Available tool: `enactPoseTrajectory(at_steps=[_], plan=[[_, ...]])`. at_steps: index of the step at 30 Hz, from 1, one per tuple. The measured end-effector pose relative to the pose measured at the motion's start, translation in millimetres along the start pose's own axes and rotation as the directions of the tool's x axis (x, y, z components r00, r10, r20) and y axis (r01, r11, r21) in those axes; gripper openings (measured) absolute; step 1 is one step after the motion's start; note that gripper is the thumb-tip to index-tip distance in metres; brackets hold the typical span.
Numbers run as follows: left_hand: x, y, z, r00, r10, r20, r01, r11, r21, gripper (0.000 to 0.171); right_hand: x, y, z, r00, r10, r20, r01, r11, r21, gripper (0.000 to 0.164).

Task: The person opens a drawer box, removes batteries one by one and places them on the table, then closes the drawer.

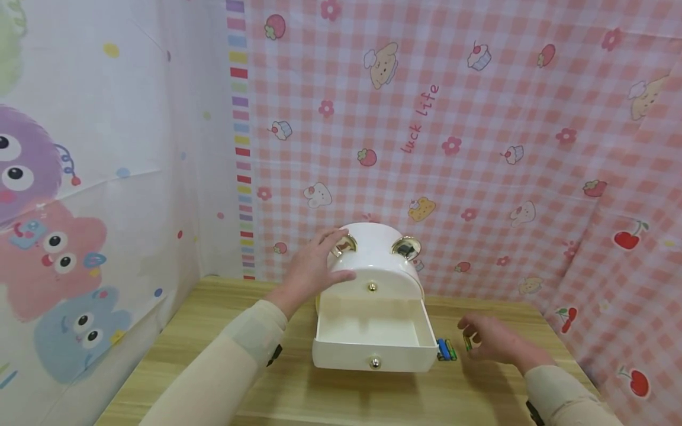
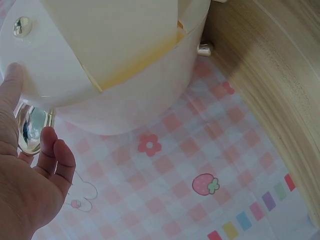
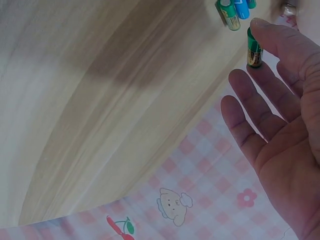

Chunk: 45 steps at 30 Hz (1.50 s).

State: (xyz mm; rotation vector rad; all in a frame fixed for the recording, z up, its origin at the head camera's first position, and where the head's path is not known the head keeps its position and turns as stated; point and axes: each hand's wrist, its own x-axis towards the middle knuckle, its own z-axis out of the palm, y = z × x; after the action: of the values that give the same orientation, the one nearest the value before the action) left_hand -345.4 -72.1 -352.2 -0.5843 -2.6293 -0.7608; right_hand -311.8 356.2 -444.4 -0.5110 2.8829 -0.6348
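Note:
A white rounded drawer box (image 1: pixel 370 242) with gold ear-like pieces and gold knobs stands on the table, its lower drawer (image 1: pixel 375 358) pulled out with bare floor showing. My left hand (image 1: pixel 314 269) holds the box's upper left side: the thumb touches the front face, and the other fingers are around the left gold ear (image 2: pixel 36 127). To the right of the drawer, my right hand (image 1: pixel 492 340) pinches a small green battery (image 3: pixel 254 48) between thumb and fingertip, the other fingers spread. A blue battery (image 3: pixel 242 8) and a green battery (image 3: pixel 230 15) lie close by, beside the drawer's right corner.
The wood-grain table (image 1: pixel 256 378) extends around the box. Behind it hangs a pink checked cloth (image 1: pixel 341 118) with printed figures, and a white printed cloth (image 1: pixel 106 177) hangs at the left. The open drawer juts toward the table's front.

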Motion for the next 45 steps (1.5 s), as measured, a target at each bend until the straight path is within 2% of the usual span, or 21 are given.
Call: enactPoseTrajectory(at_steps=[13, 26, 32, 35, 45], plan=[[-0.1, 0.2, 0.0, 1.000, -0.004, 0.002, 0.004, 1.000, 0.004, 0.096, 4.9, 7.9, 16.8, 0.999, -0.038, -0.006, 0.038, 0.997, 0.068, 0.054], [0.1, 0.0, 1.1, 1.000, 0.010, -0.010, -0.010, 1.000, 0.007, 0.095, 13.6, 11.6, 31.0, 1.000, 0.003, -0.020, -0.001, 0.996, 0.086, 0.054], [-0.3, -0.1, 1.6, 1.000, 0.019, -0.018, -0.019, 1.000, 0.011, 0.095, 14.7, 18.0, 34.6, 0.997, -0.076, -0.025, 0.077, 0.996, 0.053, 0.056], [-0.4, 0.1, 1.7, 0.999, 0.025, -0.021, -0.025, 1.000, 0.013, 0.095, 15.6, 20.4, 35.6, 0.996, -0.087, -0.025, 0.089, 0.994, 0.063, 0.056], [-0.7, -0.5, 1.4, 1.000, 0.023, -0.021, -0.023, 1.000, 0.010, 0.095, 18.8, 18.2, 37.1, 1.000, -0.026, -0.018, 0.027, 0.996, 0.090, 0.056]])
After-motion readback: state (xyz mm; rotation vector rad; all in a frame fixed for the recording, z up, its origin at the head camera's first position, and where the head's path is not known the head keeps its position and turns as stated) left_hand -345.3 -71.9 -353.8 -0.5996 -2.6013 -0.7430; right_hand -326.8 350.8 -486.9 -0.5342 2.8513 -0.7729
